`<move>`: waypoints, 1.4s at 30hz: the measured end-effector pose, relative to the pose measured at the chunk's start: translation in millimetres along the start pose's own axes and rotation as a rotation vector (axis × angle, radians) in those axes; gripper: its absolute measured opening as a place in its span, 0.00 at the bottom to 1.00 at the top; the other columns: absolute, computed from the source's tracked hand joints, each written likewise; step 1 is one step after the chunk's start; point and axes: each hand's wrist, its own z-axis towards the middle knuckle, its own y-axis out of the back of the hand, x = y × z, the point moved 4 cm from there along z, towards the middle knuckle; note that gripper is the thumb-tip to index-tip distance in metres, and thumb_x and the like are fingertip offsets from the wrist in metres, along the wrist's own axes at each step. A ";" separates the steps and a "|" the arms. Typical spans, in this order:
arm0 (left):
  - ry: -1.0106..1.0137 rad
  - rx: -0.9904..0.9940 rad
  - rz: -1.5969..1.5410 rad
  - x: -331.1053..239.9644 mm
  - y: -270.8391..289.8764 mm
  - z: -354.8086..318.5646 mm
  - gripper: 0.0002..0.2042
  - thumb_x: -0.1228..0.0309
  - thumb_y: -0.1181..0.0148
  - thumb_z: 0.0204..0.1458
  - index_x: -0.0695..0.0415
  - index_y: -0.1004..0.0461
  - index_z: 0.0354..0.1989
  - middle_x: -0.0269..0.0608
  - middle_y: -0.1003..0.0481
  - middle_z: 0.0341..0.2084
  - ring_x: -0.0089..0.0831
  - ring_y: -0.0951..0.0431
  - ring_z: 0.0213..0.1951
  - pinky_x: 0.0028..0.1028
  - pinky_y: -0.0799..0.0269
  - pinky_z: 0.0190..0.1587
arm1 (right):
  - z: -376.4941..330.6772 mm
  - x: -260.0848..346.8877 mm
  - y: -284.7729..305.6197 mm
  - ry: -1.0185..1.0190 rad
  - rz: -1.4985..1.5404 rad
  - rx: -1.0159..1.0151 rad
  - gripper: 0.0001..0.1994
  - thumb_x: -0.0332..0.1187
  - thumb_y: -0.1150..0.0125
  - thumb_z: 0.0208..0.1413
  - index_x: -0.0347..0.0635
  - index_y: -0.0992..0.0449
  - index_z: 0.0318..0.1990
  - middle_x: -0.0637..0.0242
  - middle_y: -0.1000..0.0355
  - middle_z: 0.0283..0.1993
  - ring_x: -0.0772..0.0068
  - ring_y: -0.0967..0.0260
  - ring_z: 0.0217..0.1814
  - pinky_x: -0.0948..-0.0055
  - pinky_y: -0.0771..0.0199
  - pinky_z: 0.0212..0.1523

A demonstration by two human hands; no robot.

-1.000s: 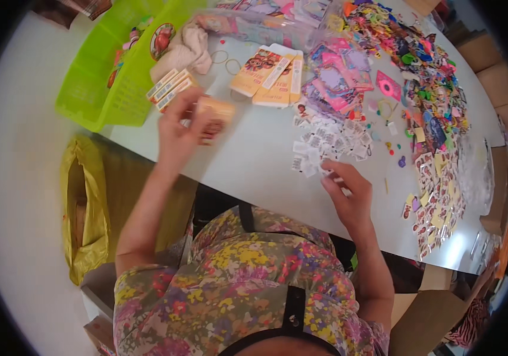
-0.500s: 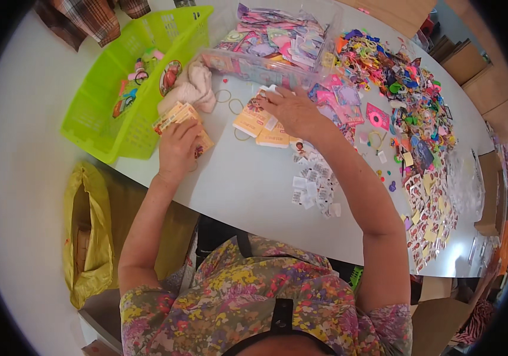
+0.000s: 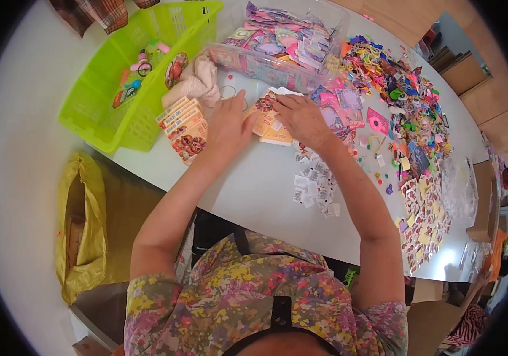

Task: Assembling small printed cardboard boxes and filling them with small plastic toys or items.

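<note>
My left hand (image 3: 229, 127) is beside a loose pile of orange-and-white printed packets (image 3: 273, 132), fingers stretched out and thumb at the pile's left edge. Across the pile's right side lies my right hand (image 3: 302, 118), its fingers extended over the packets and holding nothing I can make out. A fanned stack of orange cards (image 3: 187, 141) with a cartoon print rests on the table to the left, touched by neither hand. A thin rubber band (image 3: 228, 91) lies just beyond my left fingertips. Small white labels (image 3: 313, 185) are scattered below my right wrist.
A lime-green basket (image 3: 96, 113) with small toys stands at the left, a pale pink cloth (image 3: 197, 83) beside it. A clear bin (image 3: 260, 72) of purple packets is behind. Colourful trinkets (image 3: 405, 89) and sticker sheets (image 3: 423, 219) cover the right. A yellow bag (image 3: 96, 237) stands below the table edge.
My left hand has left the card stack at the left and moved right to the packets. The right hand stays on the packets, and they sit closer together.
</note>
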 end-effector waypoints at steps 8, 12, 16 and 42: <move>0.570 0.006 -0.874 27.9 -28.7 -4.9 0.14 0.78 0.34 0.47 0.66 0.27 0.43 0.42 0.20 0.31 0.26 0.20 0.32 0.25 0.25 0.35 | -42.6 -0.8 45.3 -0.257 0.165 -0.403 0.19 0.34 0.37 0.53 0.40 0.28 0.52 0.58 0.29 0.52 0.60 0.33 0.54 0.63 0.34 0.54; 0.736 0.118 -1.028 -15.1 7.5 -30.1 0.11 0.82 0.34 0.47 0.65 0.26 0.39 0.38 0.21 0.30 0.21 0.21 0.33 0.20 0.25 0.36 | -60.9 11.6 57.3 -0.766 1.173 -0.185 0.17 0.33 0.35 0.53 0.35 0.26 0.48 0.68 0.25 0.42 0.76 0.32 0.44 0.73 0.33 0.47; 0.813 0.701 -1.622 -79.2 7.6 -54.8 0.30 0.73 0.30 0.43 0.64 0.34 0.57 0.47 0.24 0.45 0.31 0.22 0.46 0.30 0.27 0.50 | -87.9 38.5 78.9 -0.632 1.438 -0.223 0.13 0.32 0.36 0.54 0.33 0.24 0.43 0.72 0.26 0.36 0.85 0.34 0.38 0.79 0.33 0.42; 0.751 0.562 -1.268 -156.7 -43.9 -128.0 0.25 0.80 0.36 0.50 0.63 0.36 0.57 0.42 0.24 0.42 0.26 0.22 0.42 0.25 0.23 0.43 | -233.9 94.1 79.5 -1.143 1.239 -0.471 0.12 0.22 0.38 0.55 0.29 0.25 0.47 0.63 0.23 0.34 0.81 0.26 0.33 0.81 0.25 0.35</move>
